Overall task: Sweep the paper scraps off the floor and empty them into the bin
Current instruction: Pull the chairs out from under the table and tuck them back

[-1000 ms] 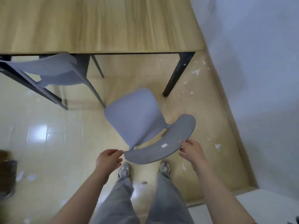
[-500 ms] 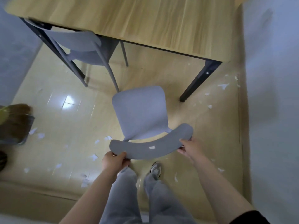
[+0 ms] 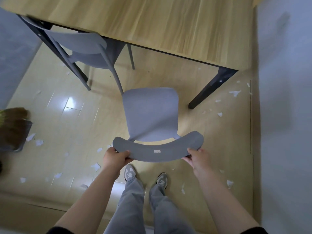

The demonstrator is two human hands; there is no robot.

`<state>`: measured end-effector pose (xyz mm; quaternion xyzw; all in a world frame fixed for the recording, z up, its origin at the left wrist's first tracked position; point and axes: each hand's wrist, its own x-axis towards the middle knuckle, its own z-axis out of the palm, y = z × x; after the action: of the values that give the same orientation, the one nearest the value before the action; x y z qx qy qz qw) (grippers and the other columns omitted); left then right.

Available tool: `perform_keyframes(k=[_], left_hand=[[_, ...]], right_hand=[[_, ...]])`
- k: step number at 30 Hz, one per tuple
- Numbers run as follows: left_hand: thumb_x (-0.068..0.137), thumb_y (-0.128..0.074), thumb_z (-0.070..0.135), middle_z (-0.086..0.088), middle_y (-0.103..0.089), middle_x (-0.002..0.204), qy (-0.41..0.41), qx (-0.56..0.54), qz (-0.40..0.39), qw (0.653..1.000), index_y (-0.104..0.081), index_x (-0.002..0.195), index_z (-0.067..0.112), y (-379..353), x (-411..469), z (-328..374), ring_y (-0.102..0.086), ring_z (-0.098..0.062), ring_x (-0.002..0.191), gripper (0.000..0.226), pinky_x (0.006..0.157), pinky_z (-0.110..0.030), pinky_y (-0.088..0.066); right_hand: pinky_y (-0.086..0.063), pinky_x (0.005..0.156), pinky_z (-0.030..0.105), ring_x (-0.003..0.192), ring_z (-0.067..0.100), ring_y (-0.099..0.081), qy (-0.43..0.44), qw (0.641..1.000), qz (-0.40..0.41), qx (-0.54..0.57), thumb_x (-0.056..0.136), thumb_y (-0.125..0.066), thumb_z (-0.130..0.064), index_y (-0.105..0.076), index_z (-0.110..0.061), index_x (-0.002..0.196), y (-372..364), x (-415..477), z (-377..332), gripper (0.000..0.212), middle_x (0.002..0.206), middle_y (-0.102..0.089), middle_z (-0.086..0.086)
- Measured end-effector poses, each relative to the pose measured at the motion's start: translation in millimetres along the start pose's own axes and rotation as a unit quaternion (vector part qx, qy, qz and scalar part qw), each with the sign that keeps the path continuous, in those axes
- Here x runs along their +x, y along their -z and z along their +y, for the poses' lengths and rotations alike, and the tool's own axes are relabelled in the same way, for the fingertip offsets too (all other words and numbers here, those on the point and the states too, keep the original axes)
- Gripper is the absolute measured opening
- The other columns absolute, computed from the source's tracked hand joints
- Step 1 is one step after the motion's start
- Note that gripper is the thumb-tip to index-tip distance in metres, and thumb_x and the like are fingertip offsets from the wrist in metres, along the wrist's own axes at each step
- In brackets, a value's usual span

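A grey chair stands on the floor in front of me, its curved backrest nearest. My left hand grips the backrest's left end and my right hand grips its right end. White paper scraps lie scattered on the floor at the left, and more scraps lie by the table leg at the right. A broom with brown bristles sits in a dark dustpan at the left edge. No bin is in view.
A wooden table with black legs spans the top. A second grey chair is tucked under it at the left. A grey wall runs along the right. My feet stand just behind the held chair.
My left hand has closed on the backrest's left end. The chair has turned square to me and shifted left, away from the table leg. My view has swung left, showing the broom.
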<state>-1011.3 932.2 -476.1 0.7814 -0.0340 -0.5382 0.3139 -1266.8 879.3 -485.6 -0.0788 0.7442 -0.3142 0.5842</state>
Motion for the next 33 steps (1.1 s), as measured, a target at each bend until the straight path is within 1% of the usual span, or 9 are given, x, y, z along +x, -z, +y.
perform_keyframes(k=[4, 9, 14, 19, 23, 26, 28, 31, 33], left_hand=[[0.080, -0.059, -0.008, -0.021, -0.065, 0.096, -0.016, 0.013, -0.006, 1.000, -0.055, 0.087, -0.003, 2.0, 20.0, 20.3, -0.069, -0.036, 0.080, 0.010, 0.076, -0.039, -0.059], [0.080, -0.059, -0.009, -0.022, -0.065, 0.096, -0.029, 0.022, -0.018, 0.999, -0.056, 0.088, -0.004, 5.0, 43.1, 45.6, -0.069, -0.036, 0.078, 0.010, 0.069, -0.035, -0.060], [0.080, -0.057, -0.009, -0.020, -0.065, 0.092, -0.041, 0.028, -0.033, 0.998, -0.053, 0.084, -0.001, 1.2, 66.1, 82.7, -0.070, -0.033, 0.073, 0.010, 0.079, -0.042, -0.059], [0.081, -0.057, -0.010, -0.020, -0.063, 0.092, -0.057, 0.030, -0.044, 0.997, -0.052, 0.081, 0.001, -10.4, 81.7, 117.0, -0.068, -0.038, 0.079, 0.012, 0.054, -0.024, -0.059], [0.082, -0.056, -0.010, -0.018, -0.062, 0.086, -0.063, 0.035, -0.046, 0.996, -0.052, 0.080, 0.001, -22.9, 91.4, 140.4, -0.066, -0.034, 0.074, 0.012, 0.046, -0.020, -0.056], [0.081, -0.054, -0.011, -0.017, -0.061, 0.084, -0.073, 0.042, -0.035, 0.996, -0.051, 0.078, 0.001, -32.0, 99.1, 152.5, -0.065, -0.033, 0.074, 0.013, 0.055, -0.028, -0.059], [0.081, -0.053, -0.012, -0.016, -0.060, 0.082, -0.074, 0.046, -0.021, 0.996, -0.050, 0.077, 0.002, -40.3, 102.7, 159.1, -0.064, -0.029, 0.071, 0.015, 0.063, -0.034, -0.057], [0.078, -0.052, -0.011, -0.017, -0.061, 0.083, -0.075, 0.051, -0.006, 0.996, -0.051, 0.080, -0.001, -52.7, 106.4, 166.9, -0.064, -0.028, 0.071, 0.010, 0.066, -0.036, -0.057], [0.073, -0.052, -0.007, -0.023, -0.064, 0.092, -0.075, 0.053, -0.004, 0.996, -0.056, 0.094, -0.006, -61.8, 107.8, 173.2, -0.067, -0.034, 0.080, 0.021, 0.067, -0.037, -0.059]], right_hand=[[-0.060, 0.073, 0.036, 0.098, 0.031, -0.062, -0.003, 0.999, 0.026, 0.018, 0.090, -0.052, 0.011, -0.057, -0.006, 0.093, -19.9, 1.2, -8.0, 0.018, 0.103, -0.062, 0.011], [-0.056, 0.078, 0.037, 0.100, 0.034, -0.061, -0.005, 0.997, 0.062, 0.039, 0.090, -0.053, 0.012, -0.054, -0.002, 0.106, -45.7, 5.1, -18.5, 0.022, 0.112, -0.060, 0.016], [-0.054, 0.086, 0.042, 0.106, 0.034, -0.059, -0.001, 0.996, 0.065, 0.069, 0.091, -0.053, 0.011, -0.053, -0.002, 0.108, -71.8, 12.5, -37.0, 0.021, 0.115, -0.058, 0.018], [-0.054, 0.085, 0.040, 0.100, 0.032, -0.060, 0.010, 0.994, 0.067, 0.088, 0.091, -0.054, 0.011, -0.053, -0.001, 0.111, -89.2, 21.5, -58.7, 0.023, 0.115, -0.058, 0.018], [-0.055, 0.083, 0.038, 0.099, 0.033, -0.061, 0.008, 0.993, 0.075, 0.093, 0.091, -0.055, 0.010, -0.053, 0.001, 0.110, -99.7, 32.0, -76.2, 0.021, 0.114, -0.059, 0.018], [-0.059, 0.079, 0.039, 0.101, 0.034, -0.061, 0.004, 0.993, 0.076, 0.092, 0.091, -0.055, 0.010, -0.055, 0.001, 0.099, -106.4, 39.4, -87.9, 0.012, 0.114, -0.058, 0.020], [-0.056, 0.084, 0.042, 0.101, 0.035, -0.060, 0.001, 0.993, 0.075, 0.092, 0.091, -0.055, 0.011, -0.054, -0.001, 0.090, -108.5, 42.9, -96.7, 0.012, 0.113, -0.058, 0.020], [-0.054, 0.089, 0.045, 0.100, 0.035, -0.059, 0.010, 0.994, 0.072, 0.084, 0.091, -0.055, 0.011, -0.054, 0.000, 0.100, -110.5, 45.1, -108.7, 0.014, 0.111, -0.057, 0.019], [-0.054, 0.090, 0.045, 0.100, 0.034, -0.059, 0.020, 0.994, 0.065, 0.081, 0.091, -0.054, 0.011, -0.054, -0.001, 0.100, -112.9, 46.7, -119.0, 0.015, 0.108, -0.057, 0.016]])
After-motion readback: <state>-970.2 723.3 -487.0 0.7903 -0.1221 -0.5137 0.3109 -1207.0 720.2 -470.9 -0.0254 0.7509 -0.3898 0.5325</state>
